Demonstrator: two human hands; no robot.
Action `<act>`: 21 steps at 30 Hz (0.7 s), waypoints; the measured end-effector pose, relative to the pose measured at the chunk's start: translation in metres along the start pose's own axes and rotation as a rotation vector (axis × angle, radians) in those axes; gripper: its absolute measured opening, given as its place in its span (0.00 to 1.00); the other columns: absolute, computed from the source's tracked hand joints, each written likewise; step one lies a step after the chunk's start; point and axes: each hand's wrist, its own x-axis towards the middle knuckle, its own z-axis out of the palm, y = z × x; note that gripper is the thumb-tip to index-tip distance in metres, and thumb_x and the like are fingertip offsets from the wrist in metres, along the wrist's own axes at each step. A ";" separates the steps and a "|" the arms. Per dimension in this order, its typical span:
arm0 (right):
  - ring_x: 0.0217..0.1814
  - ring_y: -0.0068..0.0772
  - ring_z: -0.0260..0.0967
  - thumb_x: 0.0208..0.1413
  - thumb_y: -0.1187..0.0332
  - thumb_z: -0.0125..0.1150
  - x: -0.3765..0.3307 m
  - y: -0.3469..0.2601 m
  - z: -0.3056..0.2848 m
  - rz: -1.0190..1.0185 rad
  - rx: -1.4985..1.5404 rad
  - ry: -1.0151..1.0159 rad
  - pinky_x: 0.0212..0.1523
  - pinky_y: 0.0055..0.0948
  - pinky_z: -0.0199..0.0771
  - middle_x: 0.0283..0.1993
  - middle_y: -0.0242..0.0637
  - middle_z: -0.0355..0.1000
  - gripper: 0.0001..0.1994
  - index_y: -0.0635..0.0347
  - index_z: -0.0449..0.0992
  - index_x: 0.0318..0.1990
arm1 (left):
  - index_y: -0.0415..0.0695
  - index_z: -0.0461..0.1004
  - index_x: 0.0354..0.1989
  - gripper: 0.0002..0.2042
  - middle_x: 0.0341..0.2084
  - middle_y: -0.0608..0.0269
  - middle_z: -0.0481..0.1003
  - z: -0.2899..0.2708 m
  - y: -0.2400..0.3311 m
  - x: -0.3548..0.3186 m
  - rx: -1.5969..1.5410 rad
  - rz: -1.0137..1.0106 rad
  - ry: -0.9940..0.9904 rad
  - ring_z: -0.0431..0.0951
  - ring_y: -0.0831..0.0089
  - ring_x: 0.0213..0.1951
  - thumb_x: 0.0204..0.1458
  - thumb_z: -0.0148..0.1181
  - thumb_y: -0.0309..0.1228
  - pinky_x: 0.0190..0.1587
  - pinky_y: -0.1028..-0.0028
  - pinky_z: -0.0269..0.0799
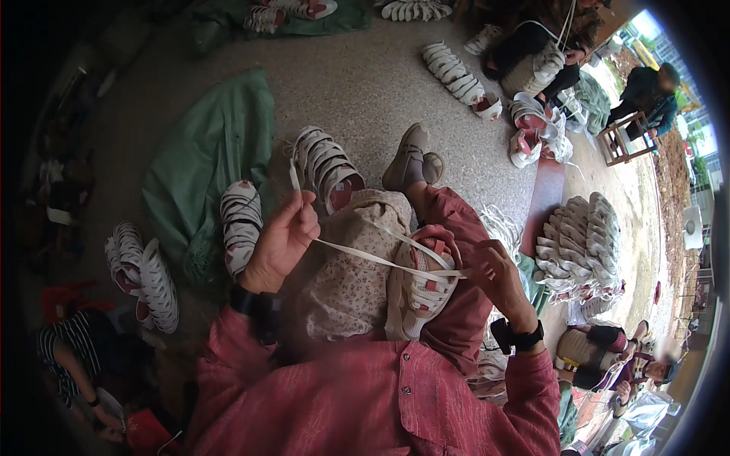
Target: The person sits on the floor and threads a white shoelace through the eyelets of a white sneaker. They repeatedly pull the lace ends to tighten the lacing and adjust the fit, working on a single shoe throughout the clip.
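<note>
Shoe (pixel 411 300) on the person's lap, partly hidden under crossing lace (pixel 357 253); its underside can't be seen. Long axis roughly near-far, opening far, toe near and slightly left. Left hand (pixel 285 235) pinches the lace, raised left of the shoe. Right hand (pixel 500 277) at the lace, right side; fingertips dim, can't tell if gripping.
</note>
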 end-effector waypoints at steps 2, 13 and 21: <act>0.39 0.31 0.74 0.51 0.73 0.69 0.001 -0.010 -0.001 -0.027 -0.074 0.055 0.35 0.29 0.74 0.46 0.37 0.73 0.09 0.62 0.78 0.40 | 0.42 0.74 0.43 0.12 0.20 0.72 0.67 -0.002 0.004 -0.003 0.060 -0.085 -0.134 0.68 0.79 0.23 0.67 0.52 0.39 0.29 0.77 0.66; 0.44 0.43 0.76 0.51 0.74 0.67 0.034 -0.036 0.015 -0.387 -0.027 -0.107 0.42 0.35 0.76 0.47 0.36 0.75 0.08 0.58 0.79 0.40 | 0.40 0.74 0.44 0.12 0.17 0.73 0.61 0.006 0.029 -0.009 0.164 0.183 0.060 0.60 0.84 0.19 0.67 0.51 0.37 0.20 0.81 0.54; 0.47 0.38 0.76 0.49 0.73 0.68 0.058 -0.031 0.037 -0.415 -0.023 -0.259 0.44 0.33 0.77 0.48 0.33 0.76 0.07 0.56 0.81 0.37 | 0.38 0.79 0.40 0.13 0.19 0.71 0.70 0.022 -0.030 -0.006 1.066 0.122 0.050 0.66 0.86 0.23 0.65 0.55 0.36 0.25 0.80 0.62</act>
